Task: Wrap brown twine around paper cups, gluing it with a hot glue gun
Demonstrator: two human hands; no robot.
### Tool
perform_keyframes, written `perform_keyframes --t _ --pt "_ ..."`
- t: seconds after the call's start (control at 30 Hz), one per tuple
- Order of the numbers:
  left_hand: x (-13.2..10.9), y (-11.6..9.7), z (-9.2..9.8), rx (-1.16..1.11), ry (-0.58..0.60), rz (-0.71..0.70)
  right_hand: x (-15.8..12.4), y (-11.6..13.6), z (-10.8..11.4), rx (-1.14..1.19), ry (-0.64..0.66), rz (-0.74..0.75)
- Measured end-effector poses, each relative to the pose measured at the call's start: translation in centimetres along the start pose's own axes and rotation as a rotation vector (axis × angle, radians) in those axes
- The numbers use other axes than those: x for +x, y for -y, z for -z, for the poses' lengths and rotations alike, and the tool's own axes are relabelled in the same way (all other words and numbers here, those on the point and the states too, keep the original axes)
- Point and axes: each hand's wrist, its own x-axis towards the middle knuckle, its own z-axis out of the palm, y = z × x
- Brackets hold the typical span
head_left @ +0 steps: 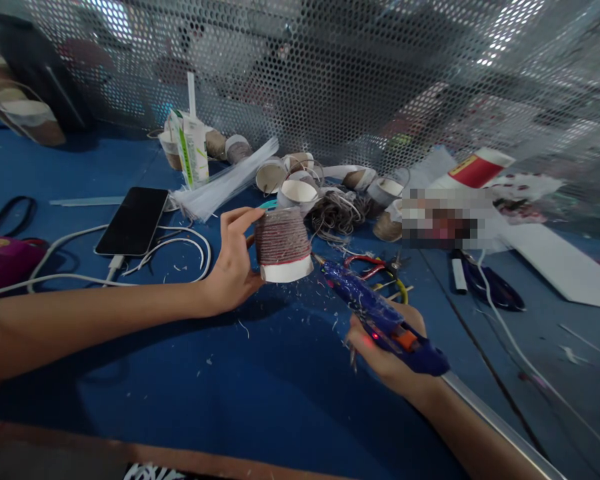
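My left hand (235, 257) grips a paper cup (283, 239) wound with brown cord, a white band of it bare at the lower end. Wrapped round the handle of a blue hot glue gun (375, 303) is my right hand (395, 350). A small red light glows on the gun, and an orange part shows near its back. The gun's nozzle points at the cup's right side, close to the white band; whether it touches I cannot tell. A glue stick (495, 420) runs out of the gun's rear over my right forearm.
Behind the cup lie a tangle of brown cord (337, 213), several cord-wrapped cups and a bundle of clear sticks (230, 177). A phone (133, 220) with a white cable is at left, a drink carton (193, 150) beyond it. Red-handled pliers (367, 267) lie by the gun. A perforated metal screen (300, 80) stands behind.
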Motion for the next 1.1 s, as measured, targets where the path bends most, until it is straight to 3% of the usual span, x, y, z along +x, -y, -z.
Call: perform_keyframes --t 0.13,0.23,0.4,0.53,0.63,0.73,0.83,0.93,1.0,1.1 --pt "0.2 -0.2 0.1 0.055 -0.009 -0.032 0.1 -1.0 0.4 -0.077 0.018 -0.055" --pt "0.5 -0.5 0.3 0.147 0.001 -0.074 1.1 -1.8 1.4 -0.365 0.01 -0.031" --pt "0.5 -0.6 0.5 0.183 -0.013 -0.102 3.0 -3.3 4.2 -0.859 0.109 -0.337" --pt "0.5 -0.3 0.4 0.151 -0.047 -0.12 2.6 -4.3 7.3 -0.715 0.245 -0.37" --pt "0.5 -0.1 0.1 0.106 -0.069 -0.126 2.4 -3.8 8.3 -0.657 0.178 -0.255" --pt "0.4 -0.1 0.0 0.059 -0.09 -0.131 3.1 -2.1 6.3 -0.588 0.088 -0.007" --pt "0.2 -0.1 0.0 0.035 -0.09 -0.094 4.5 -0.8 2.0 -0.531 0.256 0.218" --pt "0.2 0.0 0.1 0.027 -0.094 -0.051 5.4 -0.6 -1.7 -0.671 0.273 0.412" --pt "0.3 0.1 0.1 0.038 -0.107 -0.047 5.5 -0.6 -2.9 -0.742 0.268 0.487" --pt "0.5 0.3 0.0 0.1 -0.116 -0.047 4.7 -0.4 -2.7 -0.78 0.215 0.538"
